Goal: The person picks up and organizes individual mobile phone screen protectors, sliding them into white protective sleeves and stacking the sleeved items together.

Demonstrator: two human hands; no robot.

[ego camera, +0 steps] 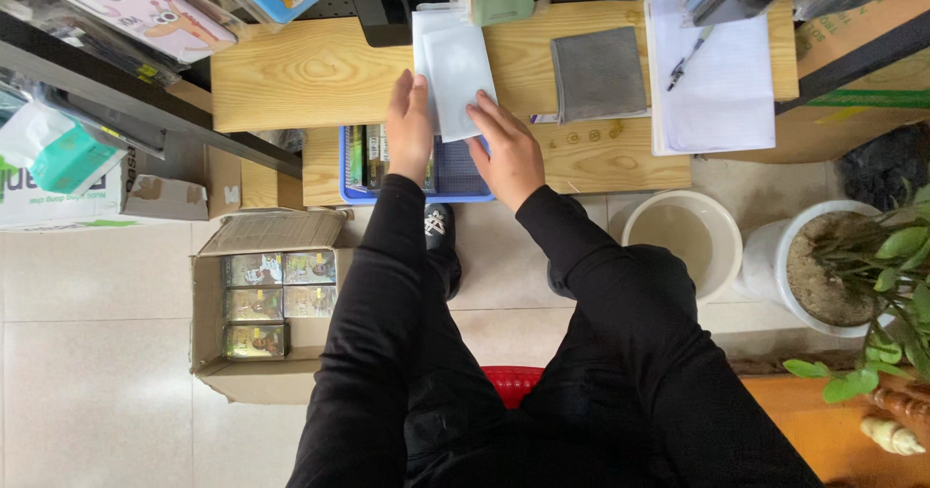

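Note:
My left hand (pixel 409 126) and my right hand (pixel 508 148) reach forward over the front edge of a light wooden desk (pixel 310 72). Between them lies a flat white translucent sleeve or packet (pixel 453 67), resting on the desk. The right hand's fingertips pinch its lower right corner; the left hand's fingers press along its left edge. Under the hands, on a lower wooden shelf (pixel 601 154), sits a blue mesh basket (pixel 448 173) with several slim packs standing in its left part. Both sleeves are black.
A grey cloth (pixel 598 74) and a white paper pad (pixel 717 81) with a pen (pixel 688 57) lie on the desk. Below are an open cardboard box (pixel 262 304) of small packs, a white bucket (pixel 686 236), a potted plant (pixel 852 265) and a red stool (pixel 511 383).

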